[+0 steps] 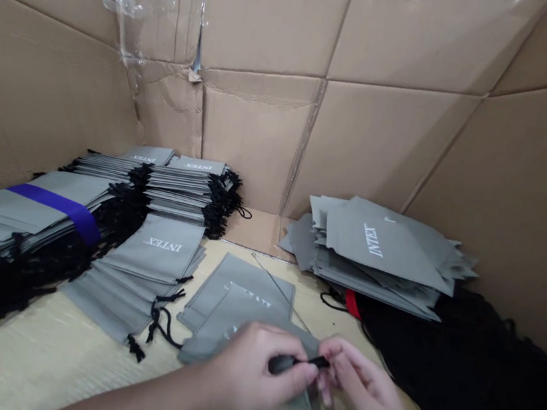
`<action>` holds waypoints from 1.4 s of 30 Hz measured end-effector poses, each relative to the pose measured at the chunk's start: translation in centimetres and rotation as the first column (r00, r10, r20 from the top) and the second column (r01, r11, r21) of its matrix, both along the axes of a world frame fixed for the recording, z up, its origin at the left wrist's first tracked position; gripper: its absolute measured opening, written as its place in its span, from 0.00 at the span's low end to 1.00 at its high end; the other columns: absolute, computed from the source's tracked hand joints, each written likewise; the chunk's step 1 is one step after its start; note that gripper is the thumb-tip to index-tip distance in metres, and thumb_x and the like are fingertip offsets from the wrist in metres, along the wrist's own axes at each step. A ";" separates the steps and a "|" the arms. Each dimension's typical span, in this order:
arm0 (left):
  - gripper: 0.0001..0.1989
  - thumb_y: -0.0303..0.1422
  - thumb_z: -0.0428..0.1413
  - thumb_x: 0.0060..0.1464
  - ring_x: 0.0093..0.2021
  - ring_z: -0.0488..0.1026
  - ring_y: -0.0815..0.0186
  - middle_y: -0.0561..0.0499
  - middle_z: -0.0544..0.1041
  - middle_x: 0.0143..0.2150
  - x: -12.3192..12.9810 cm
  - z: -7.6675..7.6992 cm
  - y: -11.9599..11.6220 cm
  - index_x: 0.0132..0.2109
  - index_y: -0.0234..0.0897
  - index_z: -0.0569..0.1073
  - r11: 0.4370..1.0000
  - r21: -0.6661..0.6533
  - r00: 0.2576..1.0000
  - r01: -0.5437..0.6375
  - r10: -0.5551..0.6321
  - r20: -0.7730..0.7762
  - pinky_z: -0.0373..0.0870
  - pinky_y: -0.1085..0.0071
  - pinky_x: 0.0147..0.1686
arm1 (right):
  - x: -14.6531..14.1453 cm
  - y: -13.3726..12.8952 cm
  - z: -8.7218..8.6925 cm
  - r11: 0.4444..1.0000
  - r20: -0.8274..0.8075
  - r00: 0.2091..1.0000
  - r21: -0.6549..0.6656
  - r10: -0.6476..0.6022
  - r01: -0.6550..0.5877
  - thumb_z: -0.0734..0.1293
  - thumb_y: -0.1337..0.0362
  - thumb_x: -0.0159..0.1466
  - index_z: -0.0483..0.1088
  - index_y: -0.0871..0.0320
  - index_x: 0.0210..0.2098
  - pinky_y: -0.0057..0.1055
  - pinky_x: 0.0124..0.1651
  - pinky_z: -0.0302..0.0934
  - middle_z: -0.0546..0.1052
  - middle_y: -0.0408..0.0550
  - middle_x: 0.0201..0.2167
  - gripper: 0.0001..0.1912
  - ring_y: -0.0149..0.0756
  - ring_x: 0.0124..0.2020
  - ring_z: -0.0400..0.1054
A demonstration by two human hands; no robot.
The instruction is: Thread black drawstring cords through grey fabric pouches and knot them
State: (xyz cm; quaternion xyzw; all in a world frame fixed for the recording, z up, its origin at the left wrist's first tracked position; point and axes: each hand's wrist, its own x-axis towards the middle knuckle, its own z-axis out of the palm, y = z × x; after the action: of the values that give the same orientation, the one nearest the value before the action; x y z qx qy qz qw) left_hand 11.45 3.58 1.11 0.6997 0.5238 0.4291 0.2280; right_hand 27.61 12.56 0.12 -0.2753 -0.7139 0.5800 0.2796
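Note:
My left hand [264, 372] is closed on a black cord [319, 362], its thumb and forefinger pinching it. Close beside it, the fingertips of my right hand [360, 388] grip the same cord's other side. Under both hands lies a grey fabric pouch [208, 341], mostly covered by my left hand and wrist. Another grey pouch [229, 273] with white lettering rests flat just behind it. Across these runs a thin, needle-like rod [275, 286], whose near end is lost by my hands.
At left stand stacks of corded grey pouches [180, 186], a fanned row of pouches [145, 262] and a bundle under a purple band [59, 204]. Right are loose grey pouches [390, 240] beside a heap of black cords [472, 379] with a red tie [353, 303]. Cardboard walls [255, 115] enclose the table.

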 end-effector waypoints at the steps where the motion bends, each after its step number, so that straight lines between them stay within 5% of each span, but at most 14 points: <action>1: 0.15 0.38 0.49 0.58 0.26 0.62 0.72 0.55 0.68 0.24 0.0 0.0 0.1 0.31 0.34 0.74 1.000 -0.026 0.996 0.013 -0.011 0.088 0.58 0.77 0.28 | 0.0 -0.1 0.1 1.000 -0.039 0.999 0.010 -0.010 0.010 0.64 0.42 0.56 0.68 0.57 0.30 0.28 0.29 0.62 0.71 0.44 0.23 0.23 0.33 0.24 0.67; 5: 0.18 0.43 0.51 0.55 0.26 0.59 0.72 0.56 0.64 0.24 0.1 -0.1 0.5 0.29 0.32 0.72 0.990 -0.078 0.922 0.120 -0.082 0.377 0.58 0.77 0.29 | 0.2 -1.1 0.0 0.980 -0.071 0.996 0.190 -0.048 0.061 0.68 0.48 0.55 0.68 0.55 0.37 0.32 0.40 0.63 0.73 0.49 0.34 0.19 0.40 0.39 0.68; 13: 0.21 0.48 0.55 0.50 0.30 0.62 0.69 0.53 0.67 0.26 0.3 -0.7 0.9 0.27 0.31 0.71 0.972 -0.055 0.785 0.229 -0.151 0.600 0.58 0.74 0.33 | 0.4 -0.8 -1.1 0.847 -0.063 0.997 0.532 0.052 -0.010 0.61 0.52 0.63 0.66 0.51 0.41 0.28 0.41 0.62 0.71 0.47 0.38 0.12 0.36 0.40 0.67; 20: 0.19 0.45 0.55 0.52 0.29 0.63 0.68 0.53 0.68 0.26 0.6 -0.9 0.6 0.28 0.31 0.72 0.978 -0.066 0.804 0.200 -0.125 0.582 0.59 0.73 0.33 | 0.1 -0.1 -1.3 0.844 -0.085 0.976 0.521 0.201 -0.129 0.59 0.47 0.63 0.61 0.50 0.42 0.27 0.38 0.64 0.67 0.46 0.37 0.16 0.35 0.38 0.66; 27: 0.16 0.41 0.53 0.54 0.31 0.64 0.68 0.52 0.68 0.27 0.8 0.0 0.2 0.28 0.31 0.73 0.982 -0.083 0.810 0.169 -0.090 0.579 0.59 0.74 0.35 | 0.3 -0.2 -1.8 0.864 -0.049 0.989 0.493 0.143 -0.100 0.58 0.46 0.63 0.60 0.50 0.45 0.30 0.38 0.63 0.68 0.46 0.37 0.18 0.35 0.35 0.66; 32: 0.16 0.41 0.53 0.54 0.31 0.64 0.69 0.53 0.68 0.27 0.8 0.2 0.1 0.28 0.31 0.72 0.982 -0.089 0.808 0.164 -0.081 0.584 0.59 0.74 0.35 | 0.4 0.1 -2.6 0.843 -0.017 0.978 0.510 0.209 -0.171 0.56 0.51 0.66 0.56 0.50 0.49 0.28 0.35 0.64 0.68 0.45 0.34 0.15 0.33 0.32 0.66; 42: 0.14 0.40 0.56 0.52 0.31 0.66 0.70 0.52 0.72 0.28 1.4 -0.2 0.3 0.32 0.31 0.75 0.979 -0.140 0.723 0.149 -0.011 0.691 0.61 0.75 0.34 | 0.0 -1.1 -1.8 0.746 -0.014 1.000 0.665 -0.002 0.011 0.50 0.60 0.69 0.55 0.52 0.35 0.23 0.24 0.58 0.64 0.40 0.25 0.07 0.31 0.24 0.61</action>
State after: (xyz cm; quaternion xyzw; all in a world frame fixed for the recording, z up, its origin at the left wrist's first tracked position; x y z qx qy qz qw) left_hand 12.89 3.89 0.91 0.4890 0.4090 0.5963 0.4879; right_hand 27.61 11.43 -1.70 -0.1565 -0.8710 0.2884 0.3657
